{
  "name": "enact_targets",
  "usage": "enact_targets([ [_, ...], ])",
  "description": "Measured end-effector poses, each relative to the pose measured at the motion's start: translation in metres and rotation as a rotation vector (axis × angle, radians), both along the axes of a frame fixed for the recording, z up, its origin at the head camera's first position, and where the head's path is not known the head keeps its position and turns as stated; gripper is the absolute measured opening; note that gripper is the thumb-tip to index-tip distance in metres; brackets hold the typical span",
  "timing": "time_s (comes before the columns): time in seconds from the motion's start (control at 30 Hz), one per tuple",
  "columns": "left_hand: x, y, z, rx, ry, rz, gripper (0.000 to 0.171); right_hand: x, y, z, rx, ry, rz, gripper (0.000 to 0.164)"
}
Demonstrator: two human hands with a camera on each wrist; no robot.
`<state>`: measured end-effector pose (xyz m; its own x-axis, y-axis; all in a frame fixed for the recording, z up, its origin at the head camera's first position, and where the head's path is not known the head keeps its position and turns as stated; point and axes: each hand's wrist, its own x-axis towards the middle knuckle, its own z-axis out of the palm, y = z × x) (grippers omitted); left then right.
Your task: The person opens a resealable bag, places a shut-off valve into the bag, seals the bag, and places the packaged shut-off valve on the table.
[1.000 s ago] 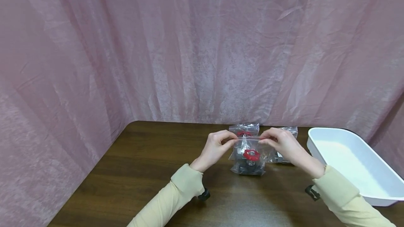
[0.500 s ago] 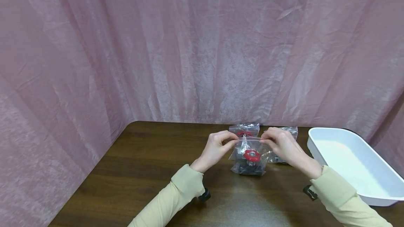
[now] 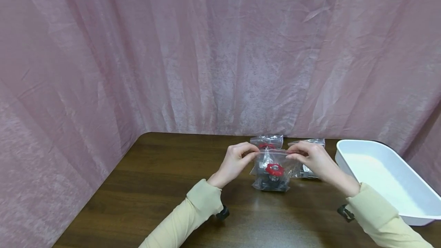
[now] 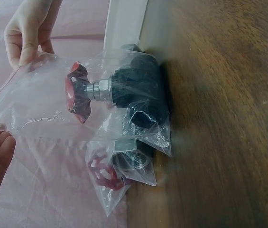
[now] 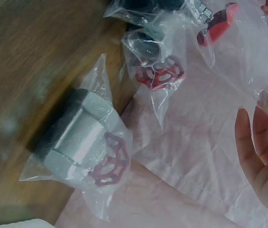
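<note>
A clear zip bag [image 3: 280, 160] stands upright on the table, holding a dark valve [image 4: 141, 92] with a red handwheel [image 3: 275, 169]. My left hand [image 3: 235, 160] pinches the left end of the bag's zip edge between thumb and fingers. At the right end of that same edge, my right hand [image 3: 311, 160] pinches the plastic between thumb and forefinger; its other fingers [image 5: 248, 142] are spread loosely in the right wrist view. The red zip line runs between both hands in the left wrist view.
Two more bagged valves stand behind: one with a red handwheel [image 5: 160, 75] at the back, and a silvery valve [image 5: 84, 137] to the right. A white tray [image 3: 386, 175] sits at the table's right. A pink curtain [image 3: 220, 49] hangs behind the brown table [image 3: 155, 179].
My right hand moved slightly left along the zip edge, then back right to the bag's right end. The left hand and the valve stayed nearly still.
</note>
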<state>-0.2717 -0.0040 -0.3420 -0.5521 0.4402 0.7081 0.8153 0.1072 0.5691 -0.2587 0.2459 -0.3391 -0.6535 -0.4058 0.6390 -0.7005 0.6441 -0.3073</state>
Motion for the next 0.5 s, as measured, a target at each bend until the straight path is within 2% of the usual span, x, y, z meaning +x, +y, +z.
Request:
enact_targets([
  [0.13,-0.0004,0.0006,0.0001,0.004,0.01,-0.006,0.007,0.0002,0.0029,-0.0018,-0.007,0.004,-0.005,0.018],
  [0.5,0.0008,0.0013,0.0025,-0.008,0.04,-0.019,0.006,-0.0006,-0.0026,-0.0029,-0.031,0.15,0.001,0.025],
])
